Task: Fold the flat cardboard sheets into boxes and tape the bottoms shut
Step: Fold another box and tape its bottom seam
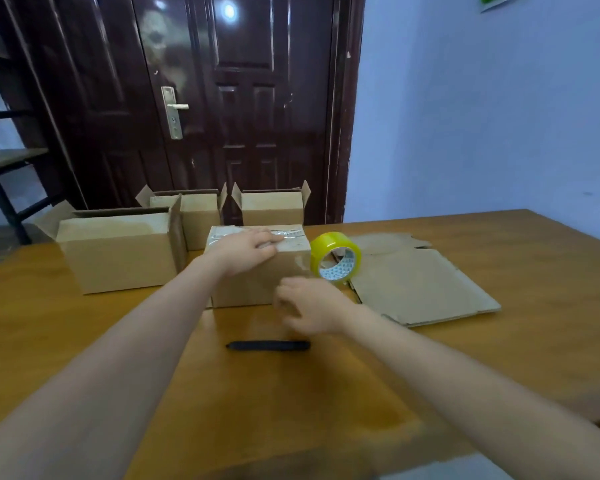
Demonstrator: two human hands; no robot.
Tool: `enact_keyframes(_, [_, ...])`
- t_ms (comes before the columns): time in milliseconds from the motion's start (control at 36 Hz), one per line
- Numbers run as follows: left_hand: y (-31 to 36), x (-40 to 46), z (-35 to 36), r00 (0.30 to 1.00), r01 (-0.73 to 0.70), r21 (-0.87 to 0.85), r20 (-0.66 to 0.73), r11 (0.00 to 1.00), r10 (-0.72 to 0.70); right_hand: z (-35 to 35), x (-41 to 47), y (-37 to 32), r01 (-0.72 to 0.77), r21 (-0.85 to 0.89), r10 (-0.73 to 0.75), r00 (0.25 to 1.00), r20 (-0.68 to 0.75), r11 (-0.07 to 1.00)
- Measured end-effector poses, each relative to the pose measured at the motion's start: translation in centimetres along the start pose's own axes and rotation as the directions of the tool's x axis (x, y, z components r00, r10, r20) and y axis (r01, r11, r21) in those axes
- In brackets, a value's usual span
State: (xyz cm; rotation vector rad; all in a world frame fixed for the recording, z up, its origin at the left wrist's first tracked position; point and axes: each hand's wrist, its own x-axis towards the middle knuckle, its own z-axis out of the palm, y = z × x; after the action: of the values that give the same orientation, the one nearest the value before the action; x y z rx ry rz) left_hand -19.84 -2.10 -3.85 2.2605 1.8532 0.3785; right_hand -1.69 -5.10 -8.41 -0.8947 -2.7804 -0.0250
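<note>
**Taped box under the left hand, tape roll beside it**

At the centre of the frame a small brown cardboard box (257, 271) stands on the wooden table (499, 358) with its closed side up. Clear tape runs along the seam of that top face and looks wrinkled and shiny. The left hand (246, 249) lies flat on the top, fingers stretched out over the tape, gripping nothing. The right hand (309, 306) is in front of the box's lower right corner, blurred; its fingers look loosely curled, and whether they hold anything cannot be told.

Just right of the box a roll of yellow tape (335, 256) stands on edge, its printed core facing the camera. Further right, flat cardboard sheets (420, 285) lie stacked on the table, their flaps unfolded. A black pen-like tool (267, 345) lies on the table below the right hand.

To the left of centre a larger open box (118, 254) stands with flaps up. Behind it, two more open boxes (194, 216) sit at the far edge of the table, in front of a dark door (222, 98).
</note>
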Motion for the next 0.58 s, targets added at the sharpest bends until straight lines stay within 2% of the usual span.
enact_keyframes(28, [0.0,0.1,0.0,1.0,0.004,-0.019,-0.002,1.0,-0.004,0.6,-0.2,-0.5,0.003,0.001,-0.003,0.995,0.096,1.0])
enact_keyframes(83, [0.0,0.3,-0.1,1.0,0.007,-0.047,0.002,0.999,-0.007,1.7,-0.5,-1.3,0.014,-0.004,-0.013,0.98,0.197,1.0])
enact_keyframes(194, [0.5,0.7,-0.5,1.0,0.023,-0.063,0.013,0.998,-0.023,2.4,-0.5,-2.3,-0.042,0.008,0.037,0.955,0.295,0.999])
enact_keyframes(250, [1.0,1.0,-0.8,1.0,0.026,-0.019,-0.007,0.999,-0.026,2.3,-0.7,-2.5,-0.076,-0.011,0.075,0.944,0.321,0.997])
enact_keyframes(306, [1.5,1.5,-1.0,0.999,0.026,0.04,-0.025,0.999,-0.025,2.1,-1.2,-2.4,-0.137,-0.002,0.133,0.957,0.259,0.991])
enact_keyframes(361, [1.7,2.1,-1.2,0.999,0.029,0.073,-0.025,0.997,-0.027,2.1,-2.2,-1.7,-0.192,0.026,0.189,0.978,0.082,0.981])
enact_keyframes(417, [1.9,2.7,-1.2,0.999,0.013,0.078,-0.032,0.997,-0.011,2.1,-3.3,-0.5,-0.249,0.111,0.261,0.96,-0.106,0.962])
enact_keyframes(500, [2.5,3.5,-0.8,0.997,-0.049,0.071,-0.058,0.996,0.053,1.0,-4.5,1.3,-0.296,0.454,0.449,0.849,-0.277,0.84])
enact_keyframes(528, [2.8,3.8,-0.6,0.996,-0.068,0.085,-0.06,0.994,0.073,0.6,-4.9,2.0,-0.311,0.536,0.514,0.809,-0.283,0.785])
enact_keyframes(583, [3.5,4.0,-0.3,0.996,-0.065,0.137,-0.053,0.988,0.073,0.2,-5.5,3.5,-0.367,0.593,0.604,0.752,-0.264,0.716])
